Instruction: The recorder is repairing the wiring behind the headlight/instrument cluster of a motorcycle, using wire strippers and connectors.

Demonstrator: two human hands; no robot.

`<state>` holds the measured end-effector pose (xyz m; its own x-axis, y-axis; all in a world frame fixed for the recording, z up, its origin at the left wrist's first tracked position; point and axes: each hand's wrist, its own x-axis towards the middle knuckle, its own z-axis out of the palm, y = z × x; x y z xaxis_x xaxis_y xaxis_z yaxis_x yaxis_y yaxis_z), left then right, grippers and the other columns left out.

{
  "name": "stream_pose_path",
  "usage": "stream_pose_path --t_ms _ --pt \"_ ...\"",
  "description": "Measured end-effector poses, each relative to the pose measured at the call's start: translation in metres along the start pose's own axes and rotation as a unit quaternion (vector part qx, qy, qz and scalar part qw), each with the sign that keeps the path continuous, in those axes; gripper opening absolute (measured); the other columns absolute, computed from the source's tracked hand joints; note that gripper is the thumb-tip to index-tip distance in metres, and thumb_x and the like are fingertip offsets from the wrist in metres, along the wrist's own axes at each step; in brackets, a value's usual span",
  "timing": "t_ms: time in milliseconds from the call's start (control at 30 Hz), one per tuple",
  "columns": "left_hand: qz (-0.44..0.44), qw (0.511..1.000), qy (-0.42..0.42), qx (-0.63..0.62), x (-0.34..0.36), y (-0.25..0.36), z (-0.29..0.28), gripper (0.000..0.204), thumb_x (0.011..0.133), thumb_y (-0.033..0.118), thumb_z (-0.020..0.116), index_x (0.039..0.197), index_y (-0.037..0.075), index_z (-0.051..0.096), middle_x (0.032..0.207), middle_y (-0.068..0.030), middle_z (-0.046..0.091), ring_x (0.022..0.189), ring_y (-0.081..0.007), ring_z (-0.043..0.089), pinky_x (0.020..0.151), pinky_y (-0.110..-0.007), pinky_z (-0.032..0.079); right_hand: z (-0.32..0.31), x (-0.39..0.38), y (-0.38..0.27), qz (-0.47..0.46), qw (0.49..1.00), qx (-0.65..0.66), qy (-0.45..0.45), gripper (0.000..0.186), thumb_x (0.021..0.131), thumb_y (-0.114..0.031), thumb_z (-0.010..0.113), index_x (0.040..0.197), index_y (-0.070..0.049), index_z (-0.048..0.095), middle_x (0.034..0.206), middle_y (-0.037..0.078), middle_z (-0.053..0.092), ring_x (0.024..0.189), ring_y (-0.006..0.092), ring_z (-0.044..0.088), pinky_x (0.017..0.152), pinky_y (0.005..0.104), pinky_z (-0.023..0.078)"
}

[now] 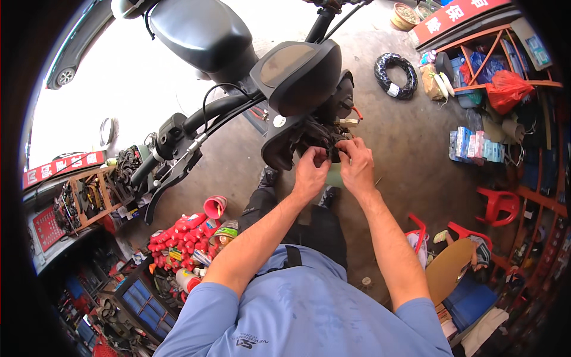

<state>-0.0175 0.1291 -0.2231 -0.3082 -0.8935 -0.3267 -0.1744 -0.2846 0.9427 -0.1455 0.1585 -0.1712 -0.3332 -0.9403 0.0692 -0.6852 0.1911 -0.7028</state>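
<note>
A black scooter or motorcycle front end stands before me, with its rounded instrument housing point(297, 77) on top. Beneath it, an opened dark cover point(279, 146) exposes a tangle of black wiring point(321, 135). My left hand point(311, 174) pinches at the lower end of this wiring, thumb and fingers pressed together. Close beside it, my right hand point(357, 166) is also closed, its fingertips on the same dark strands. Fingers and shadow hide the exact part between them. To the left reach the handlebar grip point(146, 171) and a black lever point(169, 187).
A black mirror point(202, 30) juts out at the upper left. On the floor lie a wrapped tyre point(395, 76), stacked small boxes point(476, 144) and a heap of red bottles point(184, 238). Red plastic stools point(498, 205) stand at right, near cluttered shelves point(538, 190).
</note>
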Motion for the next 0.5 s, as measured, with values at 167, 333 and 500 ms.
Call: stream_pose_path --t_ms 167,333,500 --pt "-0.007 0.998 -0.037 -0.04 0.003 -0.001 -0.003 0.019 0.081 0.006 0.057 0.098 -0.002 0.058 0.09 -0.0101 0.064 0.083 -0.0171 0.062 0.077 -0.029 0.049 -0.003 0.005 -0.003 -0.103 0.992 -0.076 -0.014 0.018 0.076 -0.004 0.062 0.093 -0.008 0.062 0.085 0.009 0.057 0.076 0.0283 0.058 0.079 0.0388 0.042" --pt "-0.015 0.999 -0.038 -0.036 0.011 -0.002 -0.011 0.016 0.083 0.005 0.056 0.097 -0.002 0.058 0.088 -0.0067 0.063 0.08 -0.0129 0.059 0.074 -0.027 0.047 -0.002 0.016 0.007 -0.042 0.993 -0.058 -0.092 0.015 0.073 -0.001 0.063 0.086 -0.005 0.058 0.084 0.011 0.058 0.081 0.0296 0.059 0.073 0.0398 0.045" --pt "-0.003 0.998 -0.018 -0.064 0.016 0.002 -0.014 0.015 0.084 0.005 0.057 0.098 -0.001 0.058 0.085 -0.0035 0.061 0.077 -0.0089 0.055 0.072 -0.025 0.046 -0.007 0.017 0.016 0.064 0.985 0.105 -0.125 0.014 0.074 0.004 0.062 0.086 -0.001 0.057 0.078 0.011 0.06 0.072 0.022 0.062 0.064 0.0332 0.05"
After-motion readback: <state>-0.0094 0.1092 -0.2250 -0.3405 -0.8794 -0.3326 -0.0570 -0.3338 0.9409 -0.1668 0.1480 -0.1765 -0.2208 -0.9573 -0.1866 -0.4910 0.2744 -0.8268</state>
